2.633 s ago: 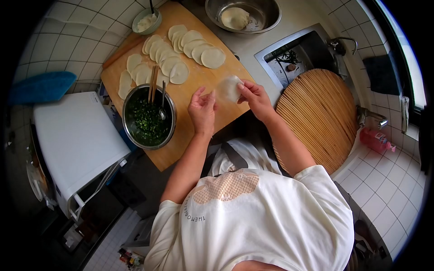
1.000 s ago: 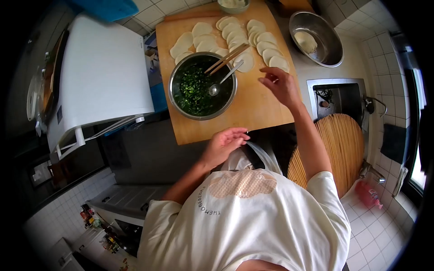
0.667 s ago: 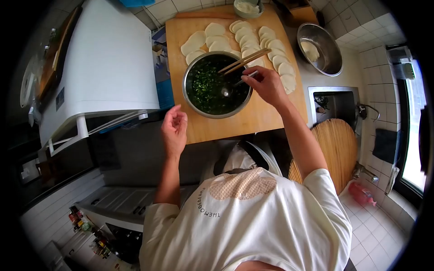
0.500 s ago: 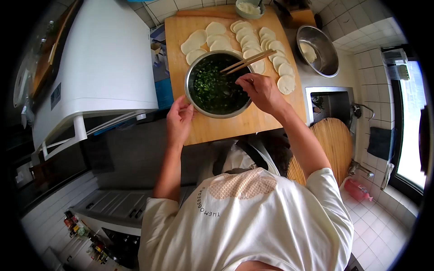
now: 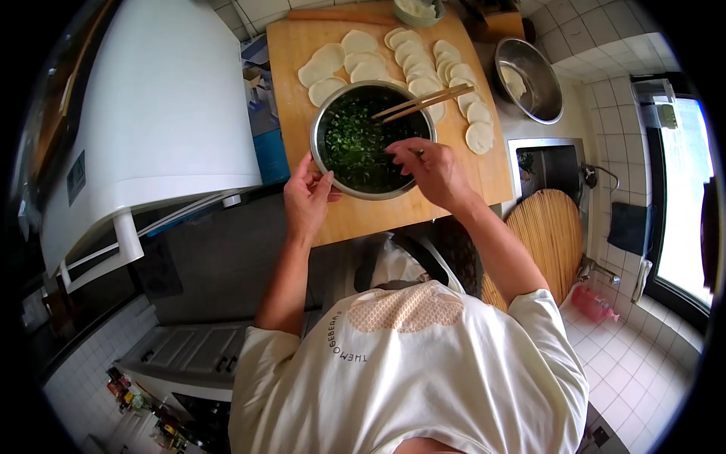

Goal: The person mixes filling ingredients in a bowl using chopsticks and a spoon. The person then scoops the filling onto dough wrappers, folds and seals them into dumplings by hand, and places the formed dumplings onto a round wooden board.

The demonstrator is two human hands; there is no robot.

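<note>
The steel bowl [image 5: 321, 157] of chopped greens [image 5: 352, 140] sits near the front of the wooden board [image 5: 484, 178]. My left hand [image 5: 308, 197] grips the bowl's rim at its lower left. Over the bowl's right side, my right hand [image 5: 427, 168] is closed in a pinch on the spoon; most of the spoon is hidden by the hand and the greens. Wooden chopsticks [image 5: 427, 102] lean on the rim at the upper right. Behind and right of the bowl lie overlapping rows of round dough wrappers [image 5: 480, 138].
A rolling pin [image 5: 333, 16] and a small bowl [image 5: 418, 10] are at the board's back edge. To the right are a steel basin [image 5: 541, 94] with dough, a sink [image 5: 558, 170] and a round slatted lid [image 5: 548, 234]. A white appliance [image 5: 166, 113] stands left.
The wrapper held earlier has left my hands. My right hand has taken the spoon and moved it lower in the bowl. My left hand has come to the bowl's rim.
</note>
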